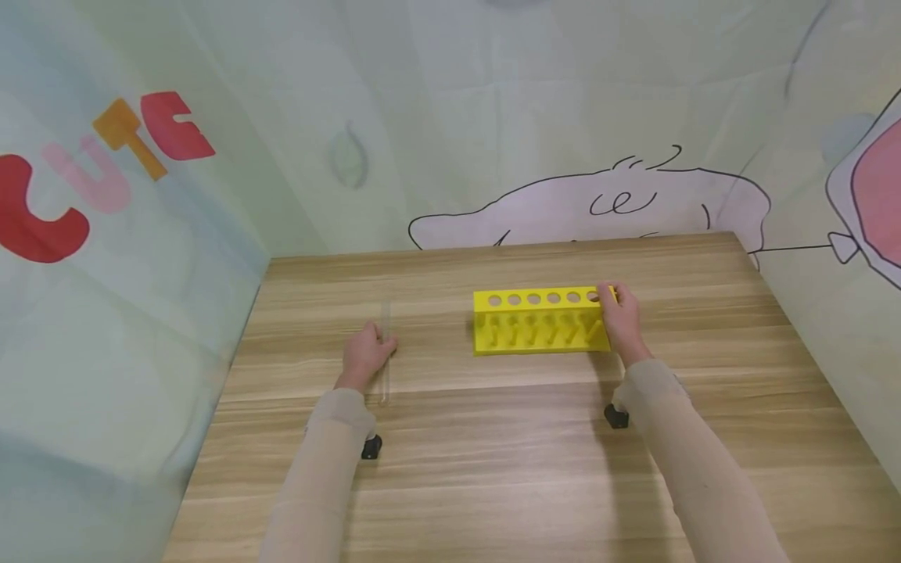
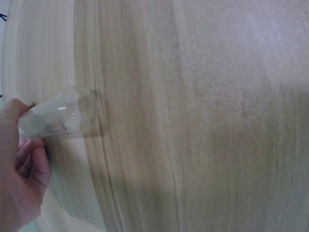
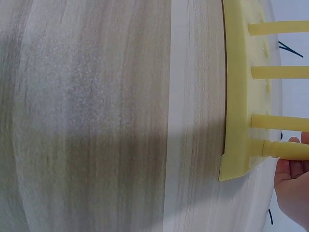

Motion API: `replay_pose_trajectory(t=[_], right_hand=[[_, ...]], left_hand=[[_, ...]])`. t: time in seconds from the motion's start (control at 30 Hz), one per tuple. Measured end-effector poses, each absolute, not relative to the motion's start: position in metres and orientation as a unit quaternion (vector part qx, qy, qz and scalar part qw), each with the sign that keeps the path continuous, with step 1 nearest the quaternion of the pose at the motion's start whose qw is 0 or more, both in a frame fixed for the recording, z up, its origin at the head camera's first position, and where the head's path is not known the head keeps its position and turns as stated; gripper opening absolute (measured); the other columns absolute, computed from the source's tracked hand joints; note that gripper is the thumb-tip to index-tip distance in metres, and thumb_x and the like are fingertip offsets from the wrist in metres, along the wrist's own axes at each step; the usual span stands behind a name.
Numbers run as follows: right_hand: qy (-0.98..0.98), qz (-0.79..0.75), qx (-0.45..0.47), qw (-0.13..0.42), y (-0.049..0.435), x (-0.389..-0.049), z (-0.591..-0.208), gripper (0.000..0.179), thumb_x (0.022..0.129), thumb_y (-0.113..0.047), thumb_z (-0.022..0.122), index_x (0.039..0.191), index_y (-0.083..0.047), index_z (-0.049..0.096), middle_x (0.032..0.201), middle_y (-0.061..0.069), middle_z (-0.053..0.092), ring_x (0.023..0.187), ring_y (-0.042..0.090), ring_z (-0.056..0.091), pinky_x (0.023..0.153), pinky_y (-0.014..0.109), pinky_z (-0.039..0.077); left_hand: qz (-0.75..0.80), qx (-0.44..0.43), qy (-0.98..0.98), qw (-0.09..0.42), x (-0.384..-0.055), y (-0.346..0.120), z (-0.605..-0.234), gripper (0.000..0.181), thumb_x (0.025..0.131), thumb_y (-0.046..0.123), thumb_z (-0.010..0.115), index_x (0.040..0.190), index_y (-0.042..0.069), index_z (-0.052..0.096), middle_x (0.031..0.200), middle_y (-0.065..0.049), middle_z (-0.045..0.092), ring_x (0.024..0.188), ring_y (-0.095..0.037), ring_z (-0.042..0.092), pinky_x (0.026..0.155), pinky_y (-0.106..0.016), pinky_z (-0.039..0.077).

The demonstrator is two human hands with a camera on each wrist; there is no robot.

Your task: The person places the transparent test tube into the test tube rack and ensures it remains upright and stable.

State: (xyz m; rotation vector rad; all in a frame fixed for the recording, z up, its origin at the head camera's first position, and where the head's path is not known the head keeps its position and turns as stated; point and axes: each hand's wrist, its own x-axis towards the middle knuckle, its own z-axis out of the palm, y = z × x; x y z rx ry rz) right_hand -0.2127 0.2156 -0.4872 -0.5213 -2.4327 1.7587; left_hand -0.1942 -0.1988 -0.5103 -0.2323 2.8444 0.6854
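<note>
A clear test tube (image 1: 385,383) lies nearly straight away from me over the table at left. My left hand (image 1: 364,354) pinches it partway along its length; in the left wrist view one end of the tube (image 2: 60,116) projects past the thumb and curled fingers. At centre right stands a yellow test tube rack (image 1: 542,310) with a row of round holes on top and pegs along its base. My right hand (image 1: 622,313) grips the rack's right end. In the right wrist view, fingers (image 3: 293,169) touch the end peg (image 3: 289,150).
A wood-grain table (image 1: 457,469) carries both things. Behind it and on both sides hangs a printed cloth (image 1: 317,102) with coloured letters at left. Black wrist cameras sit under both sleeves.
</note>
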Motion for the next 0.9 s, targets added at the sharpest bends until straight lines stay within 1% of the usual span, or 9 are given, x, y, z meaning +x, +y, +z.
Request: replay_pose_trajectory(t=[0.2, 0.47, 0.7, 0.83, 0.9], right_hand=[[-0.795, 0.579, -0.175, 0.044, 0.215, -0.214, -0.488, 0.037, 0.091, -0.036, 0.04, 0.104, -0.003, 0.049, 0.097, 0.006, 0.054, 0.091, 0.014, 0.044, 0.077, 0.02, 0.035], [-0.798, 0.575, -0.173, 0.046, 0.215, -0.214, -0.488, 0.037, 0.091, -0.035, 0.04, 0.106, -0.001, 0.049, 0.1, 0.012, 0.055, 0.097, 0.019, 0.044, 0.078, 0.021, 0.034], [-0.796, 0.578, -0.172, 0.047, 0.216, -0.213, -0.489, 0.038, 0.09, -0.039, 0.04, 0.103, -0.004, 0.049, 0.096, 0.005, 0.054, 0.094, 0.016, 0.044, 0.077, 0.019, 0.034], [-0.795, 0.58, -0.171, 0.047, 0.216, -0.213, -0.489, 0.038, 0.09, -0.041, 0.04, 0.101, -0.006, 0.05, 0.095, 0.004, 0.053, 0.094, 0.016, 0.044, 0.077, 0.019, 0.035], [-0.795, 0.58, -0.171, 0.048, 0.215, -0.213, -0.489, 0.036, 0.091, -0.04, 0.04, 0.1, -0.006, 0.05, 0.095, 0.004, 0.053, 0.094, 0.017, 0.044, 0.077, 0.02, 0.035]], left_hand=[[0.234, -0.069, 0.965, 0.102, -0.193, -0.199, -0.508, 0.027, 0.082, 0.032, 0.052, 0.087, 0.006, 0.046, 0.071, -0.005, 0.049, 0.059, -0.016, 0.045, 0.048, -0.021, 0.035], [0.217, -0.049, 0.97, 0.102, -0.195, -0.195, -0.501, 0.023, 0.08, 0.031, 0.055, 0.081, 0.009, 0.048, 0.069, -0.004, 0.052, 0.059, -0.015, 0.046, 0.048, -0.021, 0.037], [0.201, -0.032, 0.975, 0.085, -0.199, -0.191, -0.492, 0.025, 0.079, 0.034, 0.053, 0.081, 0.009, 0.05, 0.067, -0.003, 0.053, 0.057, -0.016, 0.047, 0.046, -0.023, 0.035], [0.212, -0.024, 0.974, 0.074, -0.2, -0.189, -0.487, 0.023, 0.079, 0.033, 0.053, 0.08, 0.01, 0.05, 0.063, -0.001, 0.05, 0.055, -0.015, 0.045, 0.045, -0.022, 0.033], [0.221, -0.018, 0.973, 0.071, -0.199, -0.188, -0.484, 0.022, 0.079, 0.032, 0.052, 0.079, 0.01, 0.05, 0.062, 0.0, 0.049, 0.055, -0.014, 0.044, 0.045, -0.022, 0.033]])
